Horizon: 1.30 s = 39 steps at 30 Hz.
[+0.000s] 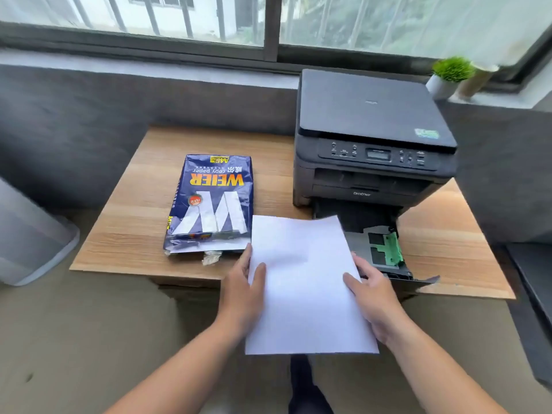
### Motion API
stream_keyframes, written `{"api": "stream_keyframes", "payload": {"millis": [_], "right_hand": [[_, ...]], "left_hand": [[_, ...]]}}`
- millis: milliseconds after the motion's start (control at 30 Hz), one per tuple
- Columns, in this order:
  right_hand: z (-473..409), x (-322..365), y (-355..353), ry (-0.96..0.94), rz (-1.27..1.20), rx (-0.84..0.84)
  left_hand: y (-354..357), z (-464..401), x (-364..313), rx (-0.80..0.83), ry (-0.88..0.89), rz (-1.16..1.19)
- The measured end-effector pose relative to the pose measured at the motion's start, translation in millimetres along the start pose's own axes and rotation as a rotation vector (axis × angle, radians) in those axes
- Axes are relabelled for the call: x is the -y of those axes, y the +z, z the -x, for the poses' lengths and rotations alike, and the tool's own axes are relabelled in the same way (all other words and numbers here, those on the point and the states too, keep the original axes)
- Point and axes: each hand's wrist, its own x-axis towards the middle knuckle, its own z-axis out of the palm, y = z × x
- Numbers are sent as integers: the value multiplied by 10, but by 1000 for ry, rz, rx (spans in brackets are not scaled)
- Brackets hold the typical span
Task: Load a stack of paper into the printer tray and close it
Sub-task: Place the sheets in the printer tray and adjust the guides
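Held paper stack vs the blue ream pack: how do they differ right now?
The paper stack is bare white and held in the air by the left hand and right hand; the ream pack is wrapped in blue, torn open at its near end, and lies on the table. Both lie roughly flat.

Paper stack point(301, 282): plain white. Paper pack point(210, 201): dark blue, yellow lettering, white "W", red seal. Printer point(373, 138): dark grey. Tray point(385, 246): black, green guides. Worktop point(134, 222): light woodgrain.
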Motion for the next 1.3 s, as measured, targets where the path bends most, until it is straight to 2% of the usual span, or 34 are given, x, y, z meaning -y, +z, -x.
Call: {"api": "stream_keyframes", "payload": {"millis": [167,267,433,567,833,1100,1300], "right_hand": [[-360,216,-842,-246,-91,-111],[-723,209,-1167,-284,-81,-109],[-1257,-54,-1473,-215,-11,-52],[-1470,-258,-1595,-128,23,-18],[-1687,-405,-1619,56,259,-13],[-1791,-513,-1659,166,234,-18],[-1737,-410,-1602,194,256,-106]], "left_hand": [[918,-322,-417,5,195,10],[1346,-520,-383,-25,193,-37],[1839,-645,-124,-13,5,-168],[2029,-640,-49,5,-47,-297],[2171,-691,-44,53,-87,-470],[2209,-853,-15,145,-151,-564],[2267,-934,40,130,-190,-474]]}}
